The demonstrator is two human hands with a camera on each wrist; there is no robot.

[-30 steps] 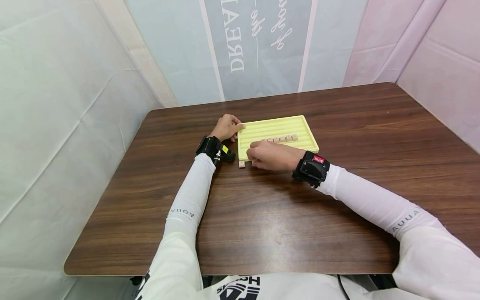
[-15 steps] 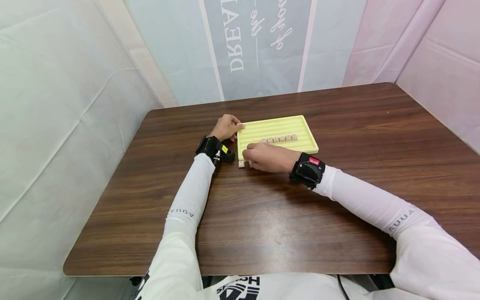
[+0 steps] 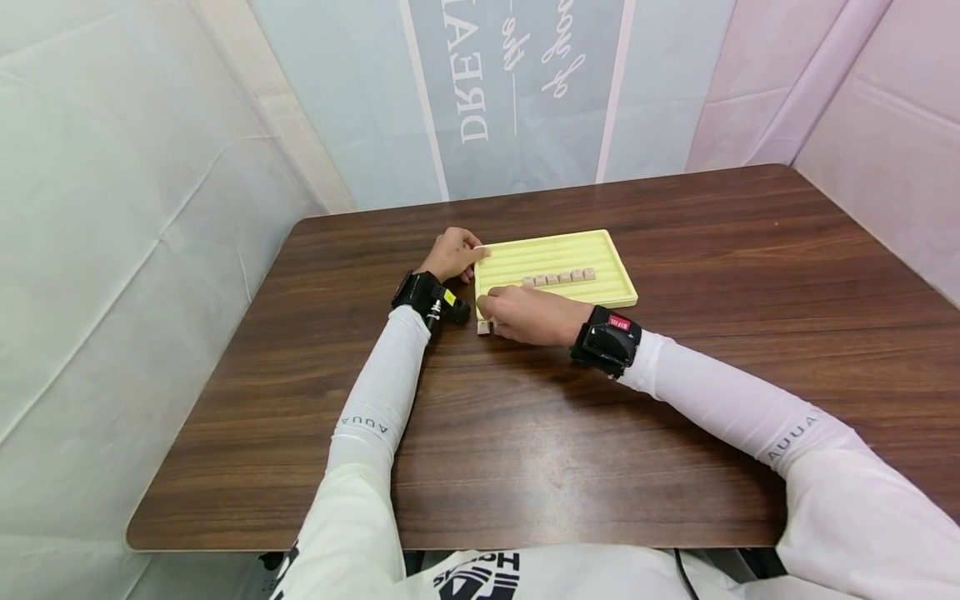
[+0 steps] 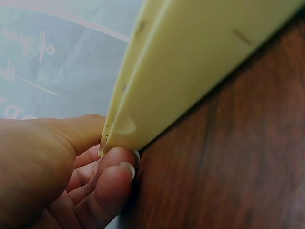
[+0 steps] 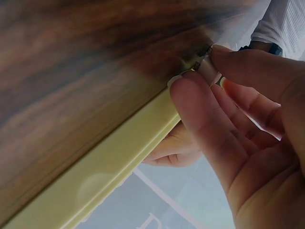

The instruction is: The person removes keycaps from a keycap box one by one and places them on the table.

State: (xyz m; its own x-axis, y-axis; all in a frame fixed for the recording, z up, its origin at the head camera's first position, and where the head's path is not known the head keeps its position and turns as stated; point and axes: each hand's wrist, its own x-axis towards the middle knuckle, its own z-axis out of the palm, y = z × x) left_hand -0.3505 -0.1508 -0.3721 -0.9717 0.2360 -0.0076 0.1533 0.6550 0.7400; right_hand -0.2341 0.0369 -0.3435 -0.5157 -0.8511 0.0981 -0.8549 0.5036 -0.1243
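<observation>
A pale yellow tray (image 3: 551, 250) with ridged rows lies on the table. Several small beige tiles (image 3: 565, 277), standing in a line, occupy one of its rows. My left hand (image 3: 452, 254) grips the tray's far left corner, its thumb over the rim; the left wrist view shows the fingertips (image 4: 116, 164) against the tray's end. Just off the near edge, my right hand (image 3: 534, 315) pinches a small beige tile (image 5: 208, 71) between thumb and fingers. Another tile (image 3: 483, 328) sits on the table by the near left corner, left of the right fingertips. The tiles' markings are too small to read.
The brown wood-grain table (image 3: 585, 442) extends around the tray on every side. A printed cloth (image 3: 525, 100) hangs behind the table's far edge, with white sheeting (image 3: 112, 250) to the left.
My right hand has slid a little to the left along the tray's near edge, closer to the tile at the corner. My left hand and the tray stay where they were.
</observation>
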